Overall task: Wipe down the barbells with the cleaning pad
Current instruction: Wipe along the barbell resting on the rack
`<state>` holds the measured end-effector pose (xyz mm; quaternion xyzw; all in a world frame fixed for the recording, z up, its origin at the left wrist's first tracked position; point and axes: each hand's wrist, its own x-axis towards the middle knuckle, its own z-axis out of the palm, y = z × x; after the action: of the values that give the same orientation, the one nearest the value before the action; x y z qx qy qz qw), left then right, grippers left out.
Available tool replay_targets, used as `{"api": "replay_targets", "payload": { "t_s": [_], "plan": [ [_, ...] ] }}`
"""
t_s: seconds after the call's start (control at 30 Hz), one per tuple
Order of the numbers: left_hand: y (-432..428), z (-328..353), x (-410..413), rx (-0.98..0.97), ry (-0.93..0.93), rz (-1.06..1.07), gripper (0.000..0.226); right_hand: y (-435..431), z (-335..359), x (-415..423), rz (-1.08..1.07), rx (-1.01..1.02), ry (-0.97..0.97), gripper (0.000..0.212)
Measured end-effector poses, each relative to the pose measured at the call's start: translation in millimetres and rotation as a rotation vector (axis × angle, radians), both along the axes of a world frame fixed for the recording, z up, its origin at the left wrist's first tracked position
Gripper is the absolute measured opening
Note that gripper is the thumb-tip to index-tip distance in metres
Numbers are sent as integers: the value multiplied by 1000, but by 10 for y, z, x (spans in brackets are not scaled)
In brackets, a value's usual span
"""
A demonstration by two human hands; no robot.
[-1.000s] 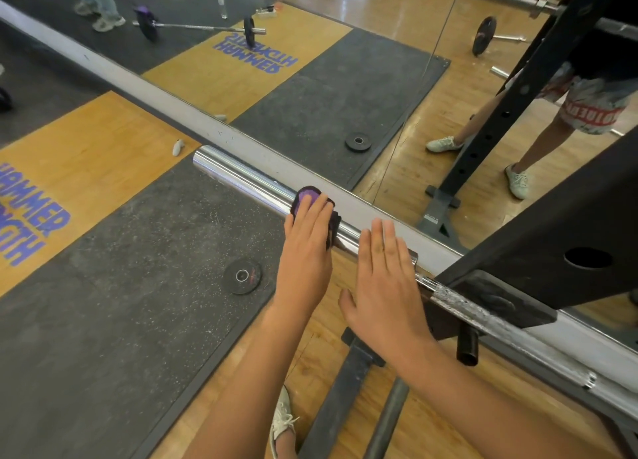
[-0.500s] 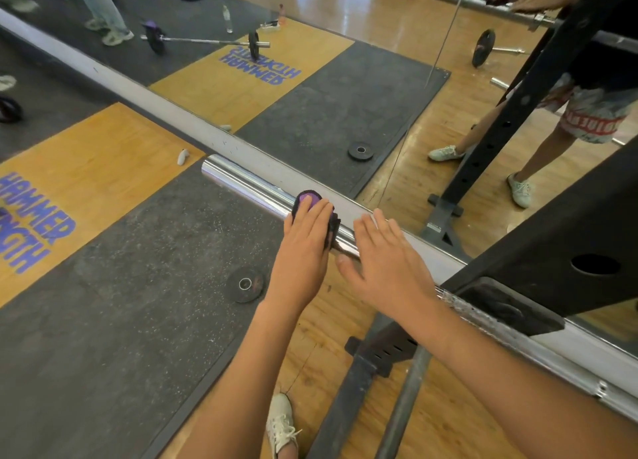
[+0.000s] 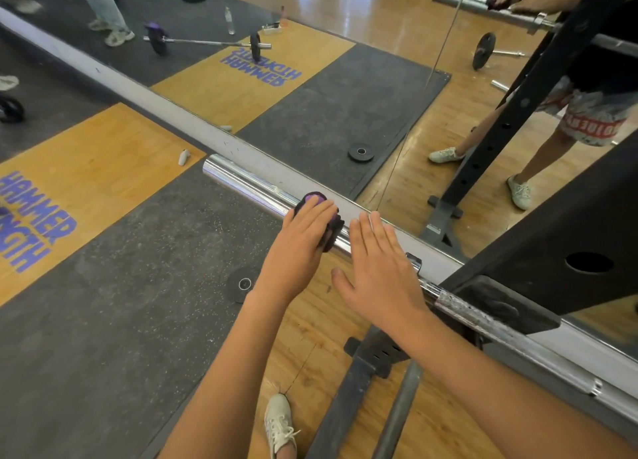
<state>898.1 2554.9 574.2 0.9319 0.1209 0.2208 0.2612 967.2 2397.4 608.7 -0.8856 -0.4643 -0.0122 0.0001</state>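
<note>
A chrome barbell (image 3: 241,182) lies in a black rack, its smooth sleeve running up and left toward a wall mirror and its knurled shaft (image 3: 483,317) running down and right. A purple and black cleaning pad (image 3: 316,199) is wrapped over the sleeve. My left hand (image 3: 303,237) covers the pad and presses it onto the sleeve, fingers bent over its top. My right hand (image 3: 379,262) lies flat on the sleeve just right of the pad, fingers straight and together, near the collar.
The black rack arm (image 3: 569,237) holds the bar at right, and its base beams (image 3: 348,400) run along the wooden floor below. A small weight plate (image 3: 241,284) lies on the rubber mat. The mirror (image 3: 345,79) stands right behind the bar. My shoe (image 3: 279,420) is underneath.
My right hand has shifted a little along the sleeve and lies flat beside the pad again. My left hand and the pad stay at about the same spot on the sleeve.
</note>
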Motion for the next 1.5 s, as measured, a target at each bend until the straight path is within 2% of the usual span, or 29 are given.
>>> {"api": "replay_targets", "payload": {
  "t_s": [0.17, 0.3, 0.53, 0.63, 0.7, 0.77, 0.83, 0.97, 1.1, 1.3, 1.5],
  "plan": [
    [-24, 101, 150, -34, 22, 142, 46, 7, -36, -15, -4, 12, -19, 81],
    [-208, -69, 54, -49, -4, 94, 41, 16, -44, -2, -21, 27, -56, 80],
    [172, 217, 238, -8, 53, 231, 45, 1, -74, 14, -4, 17, -53, 79],
    [-79, 98, 143, -4, 20, 187, 31, 13, -72, 14, -5, 29, -38, 79],
    [-168, 26, 36, -1, -2, 110, 36, 25, -67, 13, -7, 31, -39, 79],
    [-4, 17, 35, 32, -3, 60, 32, 26, -63, 9, -8, 34, -44, 78],
    [168, 73, 108, 53, 16, 85, 24, 13, -68, 15, -4, 25, -38, 77],
    [53, 43, 144, 16, 32, 156, 25, -2, -85, -4, -16, 29, -38, 77],
    [-175, -65, 14, -50, -12, 169, 42, 9, -149, -70, -35, 31, -83, 81],
    [-22, 89, 103, 36, 44, 147, 37, -3, -161, -173, -31, -5, -111, 82],
    [129, 235, 273, 74, 136, 116, 56, -26, -81, -178, -31, -30, -36, 82]
  ]
}}
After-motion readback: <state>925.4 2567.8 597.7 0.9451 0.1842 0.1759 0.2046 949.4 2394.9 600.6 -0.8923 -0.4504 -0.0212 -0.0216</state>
